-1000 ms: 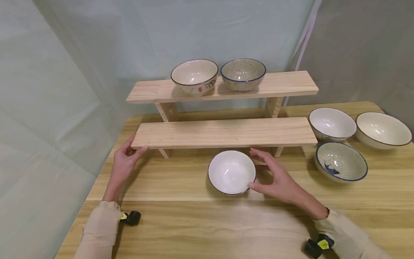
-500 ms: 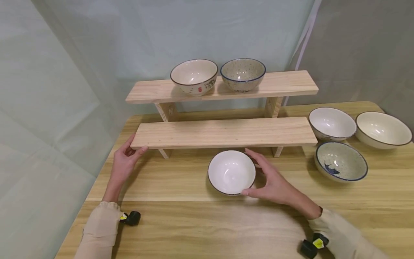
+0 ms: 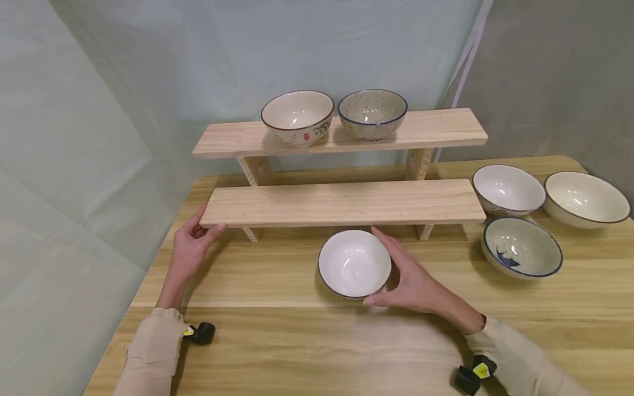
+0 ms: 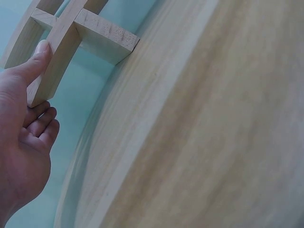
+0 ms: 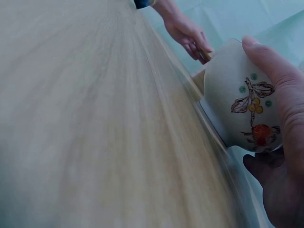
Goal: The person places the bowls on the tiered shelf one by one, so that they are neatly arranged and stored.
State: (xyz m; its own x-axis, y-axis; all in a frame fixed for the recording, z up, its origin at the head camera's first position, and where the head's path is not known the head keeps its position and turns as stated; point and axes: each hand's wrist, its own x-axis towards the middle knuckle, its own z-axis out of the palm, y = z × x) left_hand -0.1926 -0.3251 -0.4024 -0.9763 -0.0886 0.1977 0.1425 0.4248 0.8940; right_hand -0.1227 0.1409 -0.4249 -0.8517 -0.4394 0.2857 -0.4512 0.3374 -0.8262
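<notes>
My left hand [image 3: 190, 245] grips the left end of the lower board of a two-tier wooden shelf [image 3: 342, 203]. In the left wrist view, its thumb [image 4: 42, 50] lies on the board and the other fingers curl at the board's end. A white bowl [image 3: 354, 264] with a thin dark rim stands upright on the table before the shelf. My right hand [image 3: 413, 283] holds this bowl from the right, thumb at the near rim and fingers behind. A painted red fruit and leaves [image 5: 259, 114] show on the bowl's outer side in the right wrist view.
On the upper board sit a cream bowl [image 3: 297, 118] and a speckled blue-rimmed bowl [image 3: 372, 115]. To the right of the shelf, a white bowl [image 3: 509, 190], a cream bowl [image 3: 588, 198] and a grey bowl with a blue motif [image 3: 522, 247] stand close together on the table [image 3: 317, 352].
My right hand has moved left from beside the white bowl and closed round its right side. The bowl has stayed in place, and the left hand keeps its grip on the shelf.
</notes>
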